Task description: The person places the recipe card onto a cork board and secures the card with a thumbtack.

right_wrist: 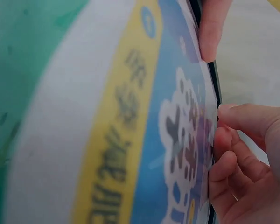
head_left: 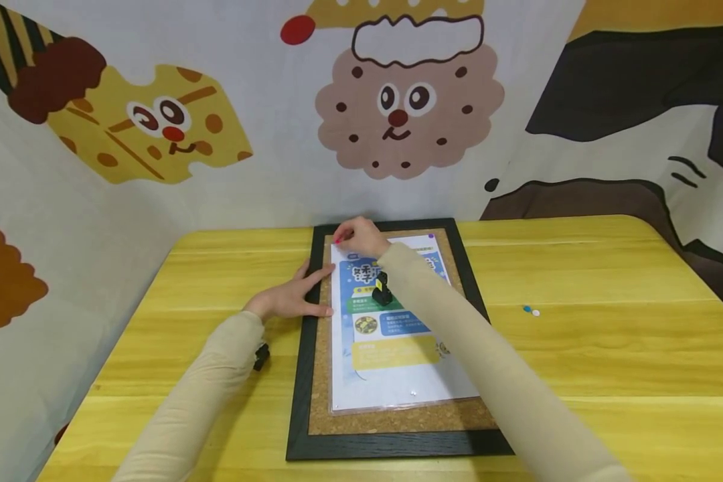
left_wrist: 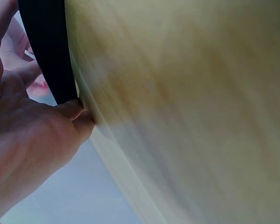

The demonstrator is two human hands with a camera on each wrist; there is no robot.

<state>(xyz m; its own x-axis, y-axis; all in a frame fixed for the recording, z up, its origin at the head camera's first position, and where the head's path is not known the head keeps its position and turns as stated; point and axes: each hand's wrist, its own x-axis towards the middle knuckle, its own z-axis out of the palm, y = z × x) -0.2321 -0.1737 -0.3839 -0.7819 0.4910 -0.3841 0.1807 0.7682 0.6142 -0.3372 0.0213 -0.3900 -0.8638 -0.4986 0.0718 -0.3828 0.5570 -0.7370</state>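
A laminated poster lies on a cork board with a black frame. At the poster's top left corner my right hand pinches a small pink-red push pin between thumb and fingers. My left hand spreads over the frame's left side, its thumb and index fingertips reaching the poster's left edge. In the left wrist view, the left hand's other fingers touch the frame's outer side near the tabletop. A purple push pin sits at the poster's top right corner.
On the yellow wooden table, a blue push pin and a white push pin lie right of the board. A cloth with cartoon prints hangs behind the table. Each wrist wears a small black camera.
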